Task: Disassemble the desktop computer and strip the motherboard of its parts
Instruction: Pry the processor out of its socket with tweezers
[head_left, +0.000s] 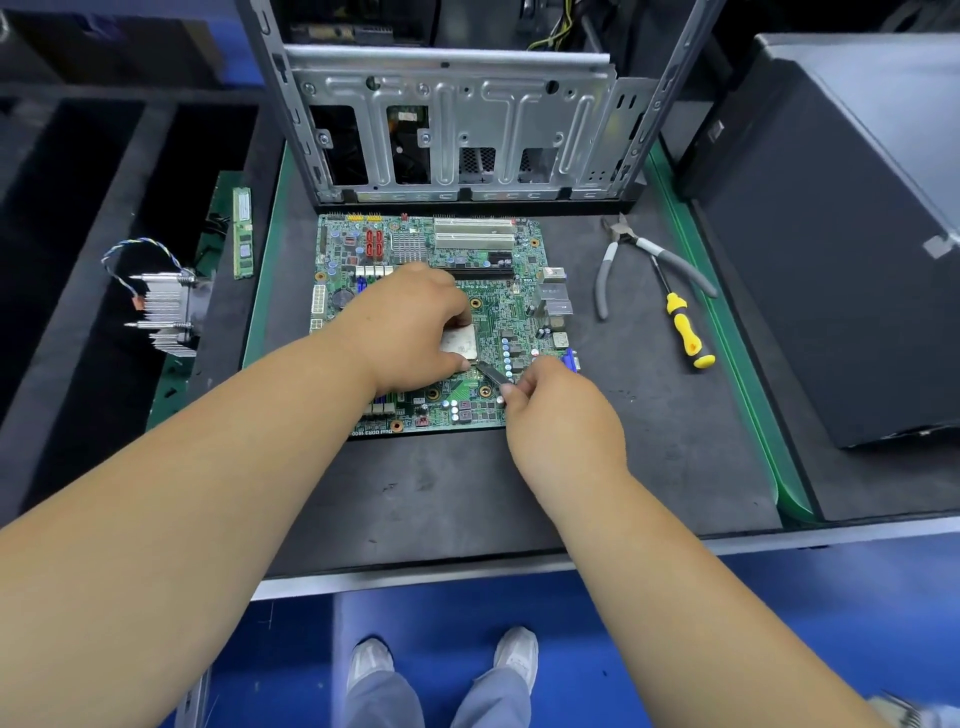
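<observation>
The board (457, 291) lies flat mid-table (467, 493), just before the open case (457, 119). The left hand (410, 327) curls round the CPU (461, 343) at its socket; the right hand (561, 410) pinches the thin socket lever (493, 375) beside it. Pliers (644, 260) and a yellow screwdriver (683, 330) lie toward the right edge; a RAM stick (242, 234) and heatsink (166, 312) toward the left

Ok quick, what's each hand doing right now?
Left hand: fingers curled round the processor chip on the motherboard.
Right hand: pinching the socket's thin metal lever.
</observation>
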